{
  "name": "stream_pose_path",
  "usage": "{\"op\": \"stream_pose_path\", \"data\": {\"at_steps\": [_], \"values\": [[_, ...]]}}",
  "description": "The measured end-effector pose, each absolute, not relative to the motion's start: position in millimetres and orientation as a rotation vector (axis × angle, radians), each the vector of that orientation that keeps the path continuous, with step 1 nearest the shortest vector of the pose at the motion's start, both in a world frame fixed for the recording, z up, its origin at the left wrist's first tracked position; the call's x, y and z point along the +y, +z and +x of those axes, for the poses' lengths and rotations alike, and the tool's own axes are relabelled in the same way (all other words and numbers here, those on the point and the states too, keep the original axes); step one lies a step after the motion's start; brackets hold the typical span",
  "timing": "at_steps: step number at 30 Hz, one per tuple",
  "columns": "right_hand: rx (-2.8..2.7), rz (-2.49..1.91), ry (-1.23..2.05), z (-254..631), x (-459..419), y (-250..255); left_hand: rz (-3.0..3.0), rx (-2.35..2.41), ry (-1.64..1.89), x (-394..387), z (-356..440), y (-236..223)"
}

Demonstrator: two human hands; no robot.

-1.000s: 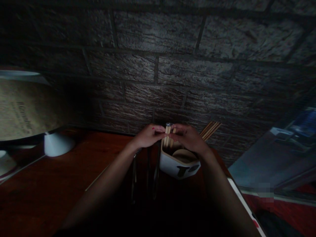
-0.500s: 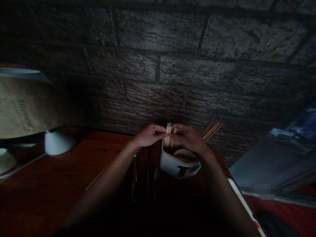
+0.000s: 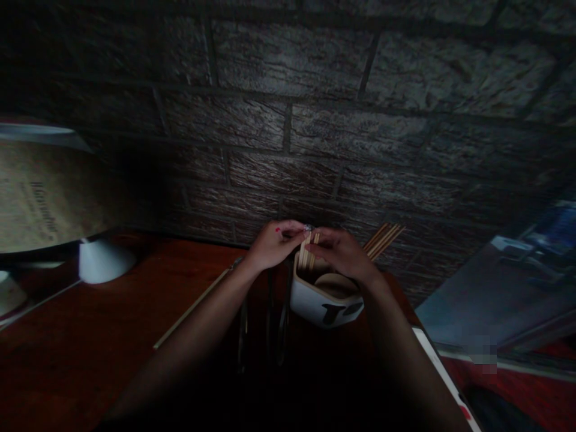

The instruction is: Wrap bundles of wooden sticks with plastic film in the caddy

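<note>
Left hand: the left hand (image 3: pixel 272 246) is nearly closed, thumb and fingertips pinched on the shiny piece (image 3: pixel 308 228) at the top of the pale sticks (image 3: pixel 305 257); a red mark shows on its back.
Right hand: the right hand (image 3: pixel 344 253) is curled in from the other side, thumb and forefinger closed on the pale sticks just below their top ends.
Pale sticks: mostly below both grips, within the back left corner of the white container (image 3: pixel 324 308); long axis near upright, top ends pointing up towards the brick wall (image 3: pixel 252 168).
Container: on the wooden table (image 3: pixel 166 270), close to the wall; a round piece (image 3: pixel 335 283) sits inside; darker sticks (image 3: pixel 384 240) lean up and right behind the right hand.
Left of container: long utensils (image 3: pixel 282 330) lie in deep shadow, their shape hard to make out; a thin strip (image 3: pixel 191 309) is partly covered by the left forearm.
Hidden: the pale sticks' lower ends, behind the container's rim; fingers cover part of their tops.
</note>
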State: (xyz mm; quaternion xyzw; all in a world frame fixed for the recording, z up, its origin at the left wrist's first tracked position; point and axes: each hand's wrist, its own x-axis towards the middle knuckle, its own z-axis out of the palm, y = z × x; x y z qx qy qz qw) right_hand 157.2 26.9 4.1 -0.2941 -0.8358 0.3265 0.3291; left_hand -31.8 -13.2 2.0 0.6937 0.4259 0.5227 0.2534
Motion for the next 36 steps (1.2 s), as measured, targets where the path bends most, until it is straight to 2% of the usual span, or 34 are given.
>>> {"op": "stream_pose_path", "data": {"at_steps": [9,16,19,22,25,29,36], "values": [[-2.152,-0.712,0.947,155.4,30.4,-0.3,1.491,1.121,1.645,-11.3,-15.4,-1.5],[-2.126,-0.695,1.011,153.9,26.5,2.2,1.111,1.064,1.560,-13.2,-11.4,0.0],[-2.155,-0.731,0.961,154.2,26.0,3.4,1.092,1.037,1.634,-12.2,-12.1,0.1],[-2.169,-0.736,0.903,154.9,26.2,4.3,1.250,1.062,1.871,-13.2,-14.5,2.9],[-2.178,-0.730,0.879,155.0,26.0,5.2,1.665,1.075,2.051,-17.8,-18.9,7.8],[-2.179,-0.729,0.878,154.5,24.5,7.0,2.114,1.029,1.957,-20.7,-25.7,9.5],[-2.195,-0.734,0.873,154.6,23.3,8.3,2.251,1.066,1.776,-14.5,-32.0,1.7]]}}
